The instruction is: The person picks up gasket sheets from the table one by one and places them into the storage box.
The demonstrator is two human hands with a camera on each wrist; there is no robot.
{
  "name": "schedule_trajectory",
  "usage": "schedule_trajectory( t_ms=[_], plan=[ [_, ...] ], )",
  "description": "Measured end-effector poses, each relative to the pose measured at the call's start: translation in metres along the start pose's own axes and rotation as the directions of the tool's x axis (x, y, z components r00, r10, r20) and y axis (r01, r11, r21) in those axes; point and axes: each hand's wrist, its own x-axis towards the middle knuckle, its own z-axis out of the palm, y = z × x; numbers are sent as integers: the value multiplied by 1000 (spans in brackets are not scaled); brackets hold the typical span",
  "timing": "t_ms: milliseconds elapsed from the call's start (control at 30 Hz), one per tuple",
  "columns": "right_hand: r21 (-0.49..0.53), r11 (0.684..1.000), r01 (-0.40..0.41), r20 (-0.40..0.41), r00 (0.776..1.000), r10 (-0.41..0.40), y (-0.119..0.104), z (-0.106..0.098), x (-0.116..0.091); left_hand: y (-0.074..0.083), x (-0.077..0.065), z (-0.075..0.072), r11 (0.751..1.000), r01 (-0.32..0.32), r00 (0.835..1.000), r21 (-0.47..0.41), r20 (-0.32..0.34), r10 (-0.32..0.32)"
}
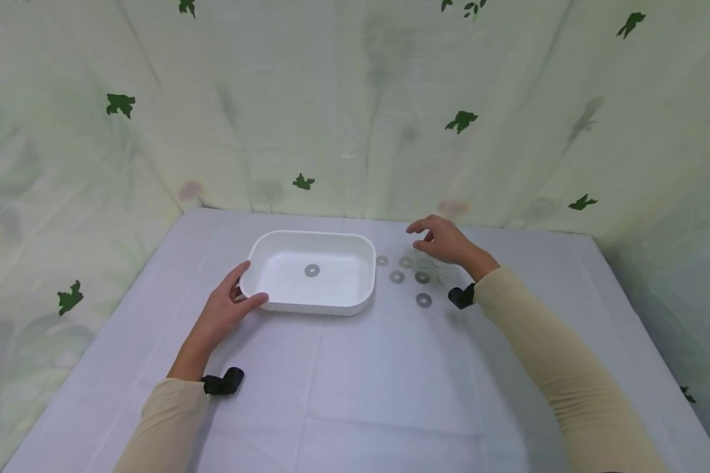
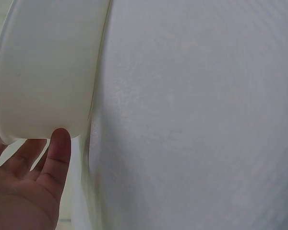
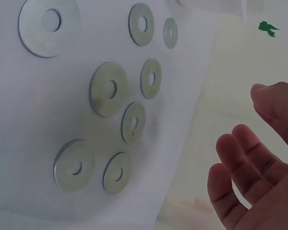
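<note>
Backdrop [image 1: 343, 85]: creased pale green sheeting, printed with dark green leaves [image 1: 118, 104]. Below it, a white cloth [image 1: 355, 394], finely textured, fold lines showing, over a flat table.

Item: tray [image 1: 343, 279], one; white, smooth, apparently plastic; rounded rectangle with upright walls and thin rim; on the cloth, left of the loose discs. Inside, on its floor: one washer [image 1: 307, 270], flat, grey, ring-shaped.

Item: washers [image 3: 100, 81], eight; metal, dull silver, wide rings with small round central holes; scattered on the cloth just beyond the tray's right end, lying flat.

Left hand [image 1: 223, 314]: grips the tray's left end, thumb at the near corner, fingers round the end wall.

Right hand [image 1: 444, 242]: raised near the washers; fingers loosely bent, thumb apart, nothing pinched.

Sleeves [image 1: 568, 387]: beige, close-fitting, wrinkled at the right elbow. Black device [image 1: 223, 381] at the left wrist, another at the right.
</note>
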Motion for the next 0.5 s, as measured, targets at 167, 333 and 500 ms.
schedule_trajectory(
  t_ms=[167, 333, 500],
  plan=[
    [4, 1000, -21, 22, 1000, 20, 14, 2, 2, 1, -1, -1, 1000, 5, 1000, 8, -1, -5],
    [-18, 999, -48, 21, 999, 49, 38, 5, 0, 2, -2, -1, 1000, 1, 1000, 1, 8, -1],
    [-29, 994, -108, 12, 994, 108, 55, 7, -4, 2, 0, 1, 1000, 0, 1000, -12, 10, 0]
  ],
)
